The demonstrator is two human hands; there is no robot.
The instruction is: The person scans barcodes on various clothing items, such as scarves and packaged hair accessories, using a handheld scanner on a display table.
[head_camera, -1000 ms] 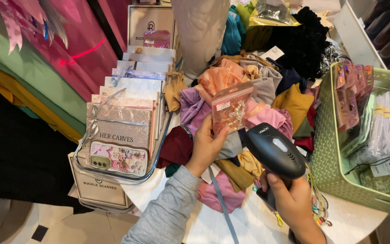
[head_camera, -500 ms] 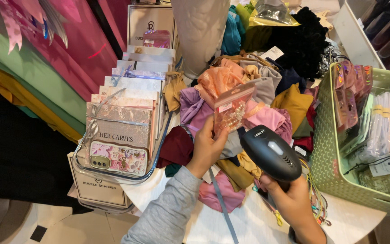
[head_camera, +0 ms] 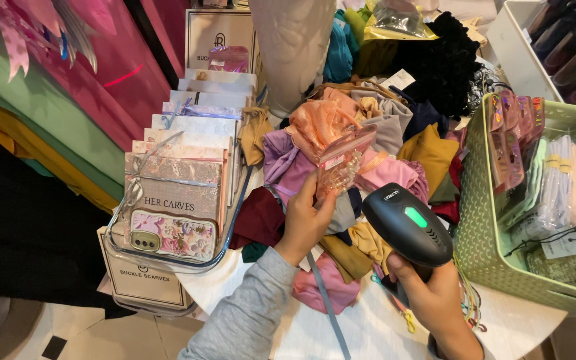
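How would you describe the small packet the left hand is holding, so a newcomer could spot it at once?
Start at the heap of coloured scarves in the middle of the white table. Just in front, the left hand holds up a small clear packet, facing the black handheld scanner. Unlike the soft cloth around it, it is glossy, see-through and pink-topped.

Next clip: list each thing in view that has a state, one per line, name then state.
left hand: gripping the small clear pouch, raised over the scarves
small clear pouch: held tilted, zip end up, beads inside
right hand: wrapped round the scanner's handle
barcode scanner: held up, green light lit, head toward the pouch
scarf pile: loose, heaped
green basket: packed with upright packets
clear tray: filled with a row of boxed items
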